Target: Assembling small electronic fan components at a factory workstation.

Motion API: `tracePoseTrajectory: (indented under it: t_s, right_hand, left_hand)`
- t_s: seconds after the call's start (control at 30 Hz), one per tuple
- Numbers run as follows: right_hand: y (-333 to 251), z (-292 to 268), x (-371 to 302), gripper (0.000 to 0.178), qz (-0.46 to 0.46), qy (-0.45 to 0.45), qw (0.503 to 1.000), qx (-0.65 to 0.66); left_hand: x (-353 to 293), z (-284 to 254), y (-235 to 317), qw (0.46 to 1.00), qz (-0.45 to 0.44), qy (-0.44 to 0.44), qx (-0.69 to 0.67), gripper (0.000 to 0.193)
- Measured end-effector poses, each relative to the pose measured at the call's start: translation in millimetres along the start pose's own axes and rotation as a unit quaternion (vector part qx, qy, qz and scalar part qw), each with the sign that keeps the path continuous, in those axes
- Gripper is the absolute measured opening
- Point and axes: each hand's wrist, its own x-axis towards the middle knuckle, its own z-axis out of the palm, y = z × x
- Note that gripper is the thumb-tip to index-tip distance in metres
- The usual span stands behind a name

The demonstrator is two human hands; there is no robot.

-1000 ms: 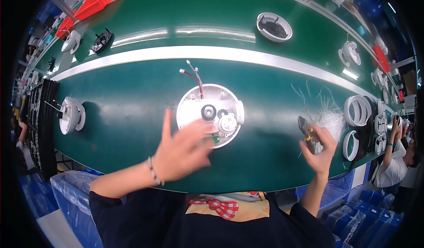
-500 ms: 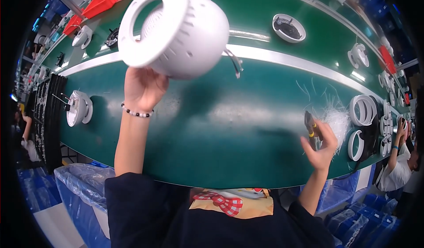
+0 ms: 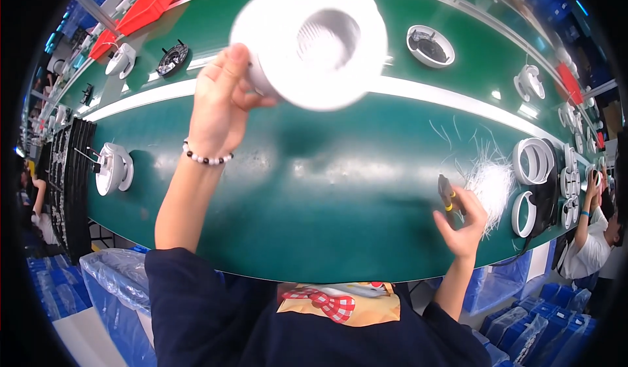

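My left hand (image 3: 226, 95) grips a round white plastic housing (image 3: 278, 46) by its left side and holds it up above the bench. Its wide flange and central opening, with a ribbed inside, face toward me; motion blurs it a little. Low over the right part of the green bench (image 3: 314, 223), my right hand (image 3: 466, 220) is closed around small dark cutting pliers (image 3: 446, 190) with yellow bands, jaws pointing up and away. Just beyond that hand lies a heap of thin white plastic strips (image 3: 490, 187), probably cut ties.
White rings (image 3: 533, 161) and other white parts sit at the right end. A white unit with wires (image 3: 114, 169) stands at the left, beside black stacked trays (image 3: 70, 177). Across a metal rail is a green conveyor carrying a white dish (image 3: 430, 46). Another person (image 3: 589, 236) works at far right.
My left hand has moved the housing to the right and turned it, so its opening now faces me and the dangling wires are hidden. My right hand with the pliers has shifted slightly left.
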Motion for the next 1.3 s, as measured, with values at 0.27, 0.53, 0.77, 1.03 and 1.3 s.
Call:
tracePoseTrajectory:
  t_s: [0.27, 0.53, 0.77, 1.03, 1.3]
  right_hand:
    - [-0.8, -0.2, -9.3, 0.046, 0.015, 0.018, 1.000, 0.017]
    - [2.9, -7.8, -17.4, 0.045, 0.046, 0.012, 0.998, 0.039]
    - [-7.7, 44.7, -20.2, 0.046, -0.081, -0.116, 0.989, -0.033]
    - [-35.6, 71.0, -42.0, 0.053, -0.140, -0.122, 0.981, -0.053]
    - [-26.5, 80.2, -48.6, 0.046, -0.152, -0.107, 0.980, -0.065]
  left_hand:
    - [17.9, -3.1, -11.4, 0.929, -0.072, 0.087, -0.353, 0.040]
    - [36.2, 22.4, -0.7, 0.930, 0.008, -0.042, -0.365, 0.030]
    - [37.8, 101.5, -29.7, 0.778, 0.436, -0.186, 0.413, 0.025]
    - [64.5, 177.7, -126.7, 0.715, 0.434, -0.285, 0.468, 0.017]
    - [161.0, 45.8, -115.0, 0.683, 0.308, 0.001, 0.662, 0.020]
